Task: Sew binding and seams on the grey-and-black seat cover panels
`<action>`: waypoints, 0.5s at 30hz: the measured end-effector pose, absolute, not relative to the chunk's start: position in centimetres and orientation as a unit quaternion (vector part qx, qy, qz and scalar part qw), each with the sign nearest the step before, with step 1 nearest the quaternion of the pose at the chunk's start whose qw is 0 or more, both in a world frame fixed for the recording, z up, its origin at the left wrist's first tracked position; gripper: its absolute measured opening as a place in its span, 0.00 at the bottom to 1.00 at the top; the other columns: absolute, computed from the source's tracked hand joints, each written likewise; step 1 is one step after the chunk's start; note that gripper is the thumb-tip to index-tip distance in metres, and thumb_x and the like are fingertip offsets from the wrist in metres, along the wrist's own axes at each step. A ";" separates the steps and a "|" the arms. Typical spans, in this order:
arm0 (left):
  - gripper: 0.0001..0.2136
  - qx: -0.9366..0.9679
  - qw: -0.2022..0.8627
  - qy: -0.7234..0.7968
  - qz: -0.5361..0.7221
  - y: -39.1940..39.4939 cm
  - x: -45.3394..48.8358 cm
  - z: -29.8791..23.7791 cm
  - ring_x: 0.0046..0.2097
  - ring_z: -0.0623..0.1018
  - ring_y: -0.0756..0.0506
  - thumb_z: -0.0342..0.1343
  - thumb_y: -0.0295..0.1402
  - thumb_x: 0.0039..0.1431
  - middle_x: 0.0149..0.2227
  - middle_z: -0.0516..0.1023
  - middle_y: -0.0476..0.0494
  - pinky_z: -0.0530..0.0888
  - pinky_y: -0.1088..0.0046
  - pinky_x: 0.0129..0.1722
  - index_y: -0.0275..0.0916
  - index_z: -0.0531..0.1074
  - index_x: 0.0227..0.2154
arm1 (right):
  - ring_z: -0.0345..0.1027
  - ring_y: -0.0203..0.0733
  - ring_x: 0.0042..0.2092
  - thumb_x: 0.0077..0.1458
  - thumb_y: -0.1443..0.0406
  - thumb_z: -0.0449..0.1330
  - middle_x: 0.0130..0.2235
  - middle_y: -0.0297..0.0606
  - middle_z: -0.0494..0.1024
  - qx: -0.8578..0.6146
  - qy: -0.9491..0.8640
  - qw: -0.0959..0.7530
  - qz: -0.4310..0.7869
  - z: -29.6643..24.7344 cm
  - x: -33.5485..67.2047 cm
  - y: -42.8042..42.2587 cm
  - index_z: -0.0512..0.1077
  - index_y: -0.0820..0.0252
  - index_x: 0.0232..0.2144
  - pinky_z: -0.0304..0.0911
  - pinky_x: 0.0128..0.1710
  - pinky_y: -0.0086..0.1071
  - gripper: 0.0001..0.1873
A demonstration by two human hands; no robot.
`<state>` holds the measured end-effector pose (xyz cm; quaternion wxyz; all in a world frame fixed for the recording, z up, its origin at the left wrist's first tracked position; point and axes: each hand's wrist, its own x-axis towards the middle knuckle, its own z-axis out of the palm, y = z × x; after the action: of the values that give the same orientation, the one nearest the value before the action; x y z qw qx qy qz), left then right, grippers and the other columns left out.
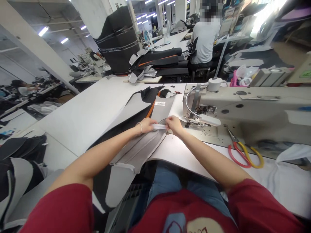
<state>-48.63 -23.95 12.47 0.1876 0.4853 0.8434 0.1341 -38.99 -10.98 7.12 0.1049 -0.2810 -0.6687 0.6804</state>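
Between my two hands a short white strip (159, 126) is stretched level over a grey fabric piece (143, 145). My left hand (147, 125) pinches the strip's left end, a bracelet at the wrist. At the other end my right hand (173, 125) is closed on it with bent fingers. The fabric, grey with black and orange parts, runs from the far table down over the front edge; a white printed label (160, 104) lies on it beyond my hands. Just right of my right hand stands the sewing machine's needle area (188, 123).
Scissors (239, 150) with red and yellow handles lie on the sewing machine bed (218, 136). Stacked black and grey pieces (160, 63) are behind the white table (80, 110). A person in a white shirt (204, 42) sits further back. More fabric (21, 174) is piled at left.
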 end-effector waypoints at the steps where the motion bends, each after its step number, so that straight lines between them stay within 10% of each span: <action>1: 0.12 0.468 0.210 0.842 0.166 -24.0 -49.1 12.3 0.26 0.68 0.51 0.48 0.26 0.40 0.21 0.69 0.52 0.65 0.78 0.26 0.36 0.72 0.30 | 0.61 0.31 0.18 0.46 0.71 0.51 0.18 0.31 0.68 -0.267 -0.678 0.094 0.678 7.2 -38.4 -10.8 0.62 0.63 0.28 0.58 0.19 0.25 0.03; 7: 0.11 0.433 0.301 0.804 0.274 -24.5 -49.1 11.6 0.22 0.64 0.54 0.49 0.30 0.39 0.19 0.66 0.53 0.61 0.80 0.22 0.33 0.70 0.27 | 0.66 0.35 0.28 0.51 0.63 0.52 0.27 0.38 0.72 -0.197 -0.804 0.085 0.555 6.6 -31.7 -14.5 0.66 0.63 0.31 0.62 0.30 0.31 0.08; 11: 0.15 0.496 0.301 0.800 0.153 -23.0 -47.9 12.8 0.25 0.67 0.52 0.56 0.37 0.35 0.22 0.70 0.51 0.63 0.79 0.25 0.34 0.71 0.29 | 0.67 0.40 0.36 0.49 0.51 0.52 0.42 0.47 0.69 -0.131 -0.626 -0.093 0.764 5.8 -28.5 -20.6 0.52 0.59 0.52 0.65 0.29 0.32 0.32; 15: 0.13 0.541 0.230 0.808 -0.032 -20.3 -45.4 12.8 0.29 0.71 0.47 0.57 0.37 0.36 0.25 0.72 0.47 0.64 0.76 0.27 0.36 0.73 0.28 | 0.64 0.40 0.43 0.46 0.52 0.56 0.49 0.43 0.64 -0.066 -0.439 -0.053 0.894 6.5 -31.7 -24.8 0.49 0.52 0.53 0.65 0.34 0.35 0.34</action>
<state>-45.44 -20.31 12.79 0.2298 0.5415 0.8081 -0.0320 -31.66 -24.78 6.52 -0.0529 -0.0655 -0.4393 0.8944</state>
